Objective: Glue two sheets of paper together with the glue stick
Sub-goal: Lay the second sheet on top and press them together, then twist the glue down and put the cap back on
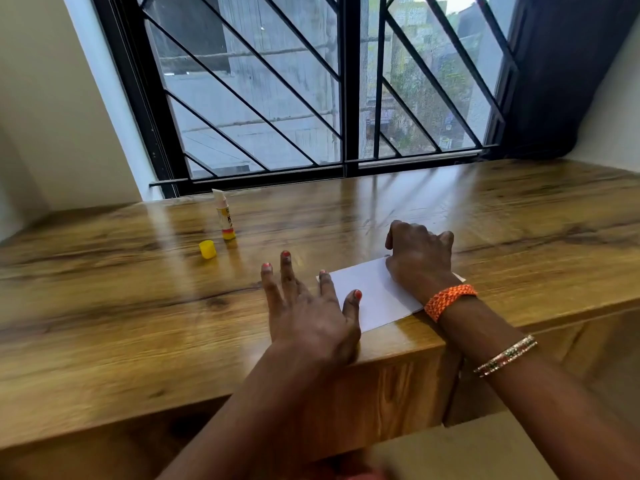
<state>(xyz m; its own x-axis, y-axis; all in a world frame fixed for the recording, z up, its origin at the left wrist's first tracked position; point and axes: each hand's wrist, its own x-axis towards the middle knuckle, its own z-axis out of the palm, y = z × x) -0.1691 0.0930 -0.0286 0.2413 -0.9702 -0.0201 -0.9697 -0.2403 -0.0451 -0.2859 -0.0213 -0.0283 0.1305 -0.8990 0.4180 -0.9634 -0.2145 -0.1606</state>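
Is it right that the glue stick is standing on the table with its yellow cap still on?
Not quite. In the head view the glue stick stands upright on the table, but its yellow cap is off, sitting on the table beside it.

You have a single wide-angle view from your head, looking forward and down across the wooden desk (pixel 138 306) toward the barred window (pixel 311 81) at the far side. It sits close over the desk's near edge, with both forearms reaching in from the bottom. Straight lines bow toward the frame's edges, and the picture is slightly blurred.
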